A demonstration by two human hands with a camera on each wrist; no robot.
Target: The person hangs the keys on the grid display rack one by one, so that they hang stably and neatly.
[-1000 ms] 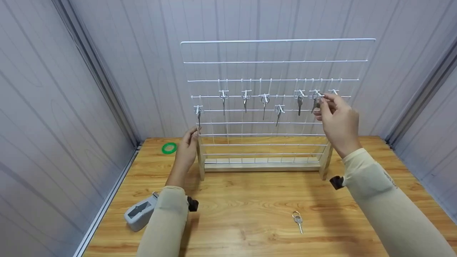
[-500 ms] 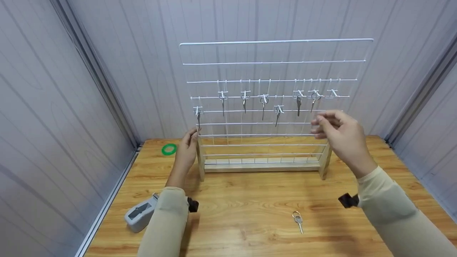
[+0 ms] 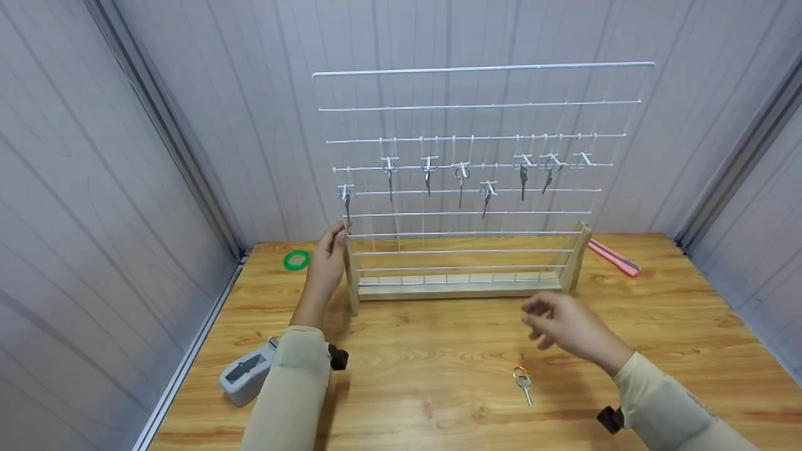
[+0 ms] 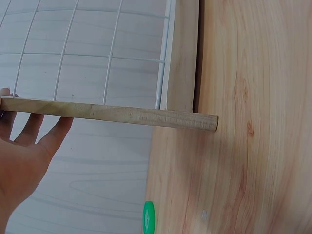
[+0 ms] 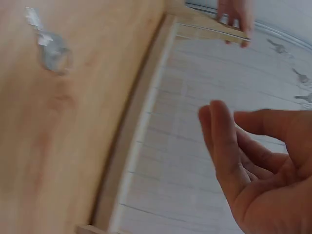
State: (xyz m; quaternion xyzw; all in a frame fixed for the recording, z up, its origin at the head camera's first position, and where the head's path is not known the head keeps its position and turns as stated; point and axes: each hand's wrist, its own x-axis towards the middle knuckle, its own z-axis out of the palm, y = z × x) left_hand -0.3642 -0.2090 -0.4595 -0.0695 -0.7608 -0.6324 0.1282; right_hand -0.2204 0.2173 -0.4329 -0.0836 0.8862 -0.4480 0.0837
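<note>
My left hand (image 3: 327, 257) holds the left wooden post (image 4: 122, 113) of a white wire grid rack (image 3: 460, 291), its fingers on the post's outer side in the left wrist view. My right hand (image 3: 573, 326) is over the table in front of the rack, fingers loosely bent, nothing between them. Below and left of it lies a single key on a ring (image 3: 524, 386), also visible in the right wrist view as a blurred key (image 5: 50, 48). Several keys hang by their rings from the rack's hooks, among them a key (image 3: 524, 181). The rightmost hook (image 3: 584, 160) bears no key.
A green tape ring (image 3: 296, 260) lies left of the rack. A grey tape dispenser (image 3: 246, 379) is beside the left forearm. Behind the rack's right post lies a pink tool (image 3: 617, 258). Panelled walls enclose the table's back and sides.
My right hand has come away from the hook with the second key from the right and dropped toward the table, near the loose key. The left hand stays on the post.
</note>
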